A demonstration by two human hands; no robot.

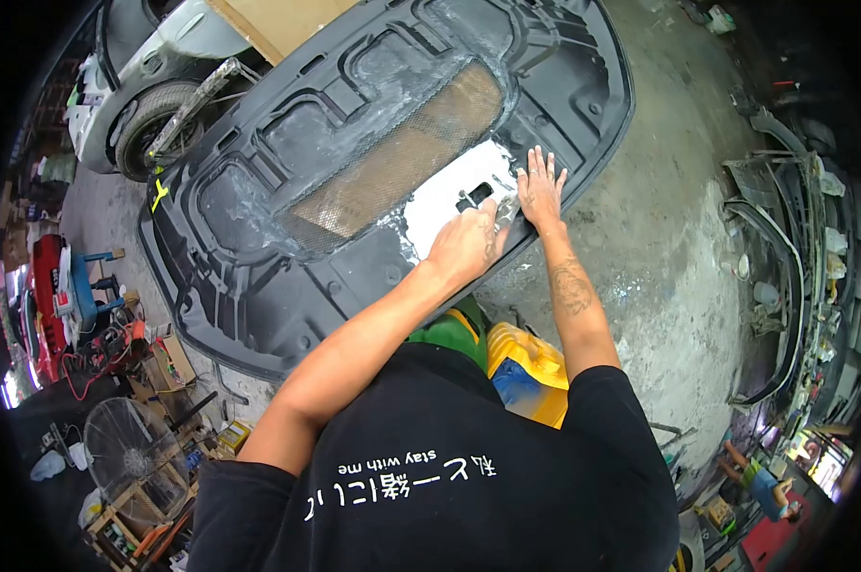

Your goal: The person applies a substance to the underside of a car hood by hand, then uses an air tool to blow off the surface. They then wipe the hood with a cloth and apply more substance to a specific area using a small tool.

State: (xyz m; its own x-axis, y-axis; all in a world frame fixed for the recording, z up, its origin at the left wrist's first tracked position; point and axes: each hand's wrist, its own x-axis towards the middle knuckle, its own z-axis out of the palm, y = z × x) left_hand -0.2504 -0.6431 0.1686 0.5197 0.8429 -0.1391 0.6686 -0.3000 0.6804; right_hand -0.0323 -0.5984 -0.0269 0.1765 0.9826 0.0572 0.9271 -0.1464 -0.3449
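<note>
A large black ribbed panel (373, 286), with a brown mesh-covered opening (402, 157), lies before me. Beside the mesh a white patch (435, 195) surrounds a small dark hole (481, 193). My left hand (466, 243) is closed over the lower edge of this patch, and a small greyish thing shows by its fingers, too hidden to name. Flat on the panel's near right edge, just right of the white patch, rests my right hand (542, 195), its fingers spread and nothing in them.
A yellow container (535, 357) and a green object (449, 334) stand between the panel and my body. A car wheel (163, 124) is at upper left. A floor fan (135, 458) stands lower left. Curved car parts (792, 276) line the right side; another person (769, 486) is lower right.
</note>
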